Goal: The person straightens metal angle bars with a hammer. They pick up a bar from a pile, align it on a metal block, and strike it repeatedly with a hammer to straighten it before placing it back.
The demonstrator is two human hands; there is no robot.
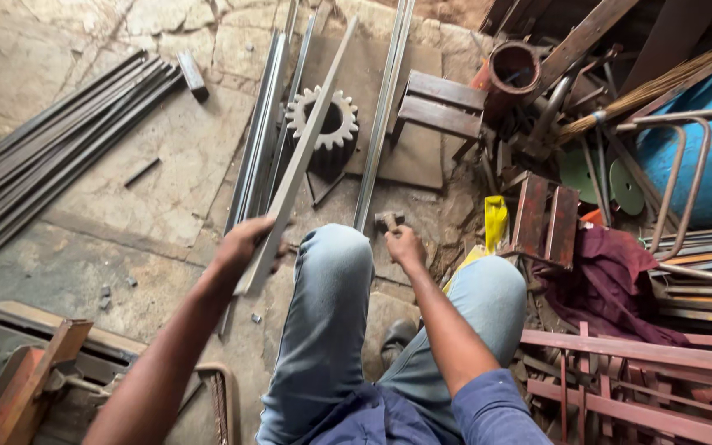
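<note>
Left hand (242,241) gripped the near end of a long flat grey steel bar (302,152), which ran up and away across a large toothed grey metal gear (323,124) on the stone floor (166,156). Right hand (406,247) held a small hammer (388,220) just past the knee in faded blue jeans (331,280). Bundles of thin dark steel strips (51,161) lay to the left, rusty red frames (620,363) to the right.

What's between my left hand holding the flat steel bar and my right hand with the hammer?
In the head view, your raised left knee in light jeans sits between the left hand gripping the flat steel bar and the right hand holding the hammer.
</note>
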